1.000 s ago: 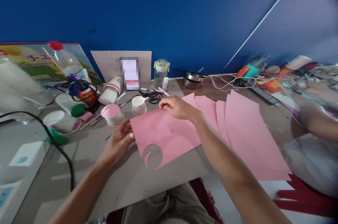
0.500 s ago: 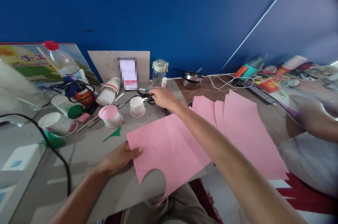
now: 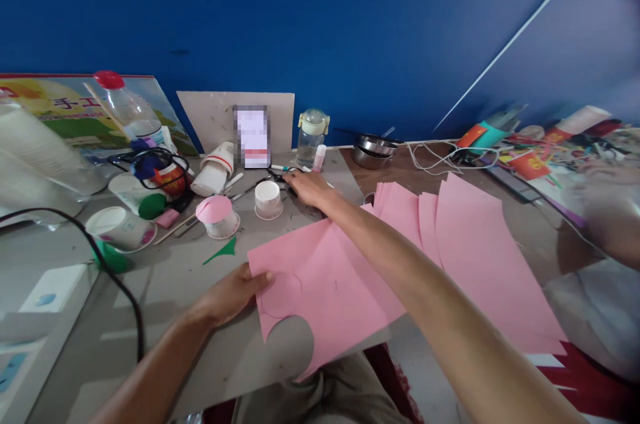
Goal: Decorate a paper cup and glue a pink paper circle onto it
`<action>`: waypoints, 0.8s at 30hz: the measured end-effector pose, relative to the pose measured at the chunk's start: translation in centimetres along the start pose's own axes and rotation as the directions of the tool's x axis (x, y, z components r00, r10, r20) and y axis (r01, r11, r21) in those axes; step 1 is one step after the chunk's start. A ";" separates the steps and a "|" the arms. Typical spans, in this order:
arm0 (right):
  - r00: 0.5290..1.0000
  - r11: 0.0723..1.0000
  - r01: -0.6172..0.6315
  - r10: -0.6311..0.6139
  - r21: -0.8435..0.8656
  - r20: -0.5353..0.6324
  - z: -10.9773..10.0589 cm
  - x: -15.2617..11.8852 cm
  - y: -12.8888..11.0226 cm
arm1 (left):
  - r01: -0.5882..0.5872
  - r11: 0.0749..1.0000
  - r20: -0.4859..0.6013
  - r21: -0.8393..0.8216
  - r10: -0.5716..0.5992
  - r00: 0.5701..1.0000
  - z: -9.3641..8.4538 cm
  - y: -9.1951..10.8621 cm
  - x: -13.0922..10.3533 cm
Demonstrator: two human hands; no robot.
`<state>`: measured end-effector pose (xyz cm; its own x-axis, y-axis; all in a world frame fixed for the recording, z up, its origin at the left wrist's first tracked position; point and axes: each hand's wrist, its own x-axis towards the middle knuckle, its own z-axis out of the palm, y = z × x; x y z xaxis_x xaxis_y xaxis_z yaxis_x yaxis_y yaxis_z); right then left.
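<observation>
My left hand [image 3: 243,291] grips the left edge of a pink paper sheet [image 3: 330,291], thumb on top near a circle drawn on it. A round piece is cut out of the sheet's lower edge. Beyond the sheet, my right hand [image 3: 311,189] is closed at the black scissors [image 3: 275,177], its fingertips on their handles. Just left of it stands a small white paper cup [image 3: 269,200]. Another cup [image 3: 221,224] has a pink paper disc [image 3: 214,209] on top. A green paper scrap [image 3: 222,250] lies in front of it.
More pink sheets [image 3: 490,264] fan out at the right. A phone [image 3: 253,137] leans on a board behind the cups, beside a glass jar [image 3: 312,137] and a glue stick [image 3: 319,158]. Metal bowls [image 3: 373,149] stand farther right. At the right edge another person's arm [image 3: 610,217] is blurred.
The view has shifted a little, so things appear farther right. My right hand's fingers have closed in on the scissor handles. My left hand keeps its hold on the sheet.
</observation>
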<state>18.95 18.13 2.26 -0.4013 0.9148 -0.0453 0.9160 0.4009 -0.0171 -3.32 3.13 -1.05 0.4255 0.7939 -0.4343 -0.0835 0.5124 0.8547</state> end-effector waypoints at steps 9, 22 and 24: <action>0.861 0.896 -0.104 0.298 0.433 -0.411 -4.2 -2.9 3.8 | 0.015 0.994 0.046 -0.111 -0.010 0.999 -0.6 0.8 -0.4; 0.926 -0.324 0.324 0.301 0.889 -0.228 -2.3 -13.3 -4.2 | -0.336 0.851 -0.366 -0.403 0.187 0.912 0.5 1.6 1.5; 0.964 -0.366 0.201 0.240 0.909 -0.116 -0.7 -14.2 -5.6 | -0.314 0.849 -0.335 -0.425 0.175 0.926 0.8 1.6 1.7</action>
<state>19.58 2.91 3.73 -0.1674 0.9835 0.0683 -0.4130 -0.0071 -0.9107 -2.07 5.03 -0.18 0.0773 0.9345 -0.3476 -0.5874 0.3244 0.7415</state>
